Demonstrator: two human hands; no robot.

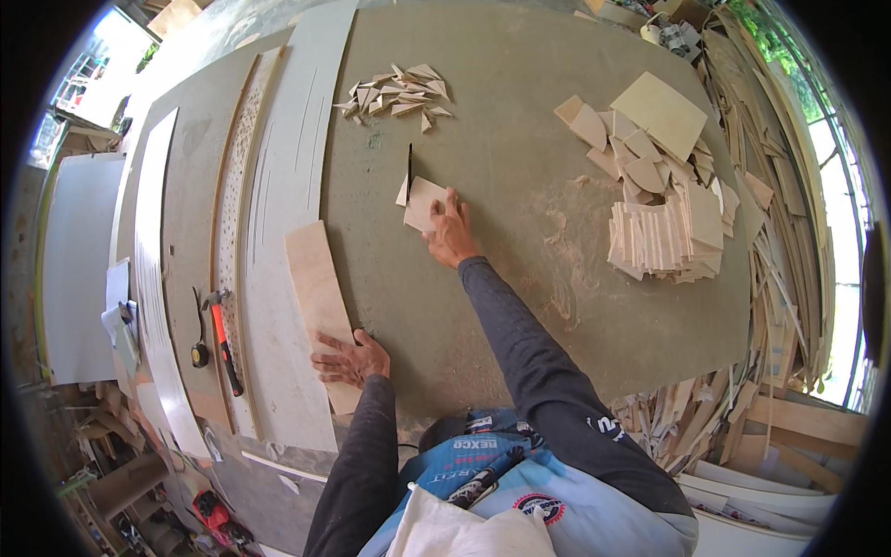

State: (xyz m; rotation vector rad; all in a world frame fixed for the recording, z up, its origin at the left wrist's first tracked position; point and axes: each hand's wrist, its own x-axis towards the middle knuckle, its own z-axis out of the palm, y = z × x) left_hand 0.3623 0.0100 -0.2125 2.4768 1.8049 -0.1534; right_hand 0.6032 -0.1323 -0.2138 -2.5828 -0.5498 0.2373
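My right hand (451, 230) grips a small pale plywood piece (424, 203) by its near right edge, fingers bent over it. That piece lies against a dark, thin saw blade (410, 167) standing up from the brown worktop (520, 111). A small pointed offcut (402, 192) sits just left of the blade. My left hand (353, 359) rests flat with fingers spread on the near end of a long plywood strip (316, 278). This strip lies slightly slanted, partly over a white board (288, 176).
Thin triangular offcuts (397, 93) lie beyond the blade. At the right stand stacked cut pieces (664, 232) and a loose heap with a square panel (659, 113). A hammer (223, 343) and tape measure (200, 354) lie left. Scrap wood (770, 232) lines the right side.
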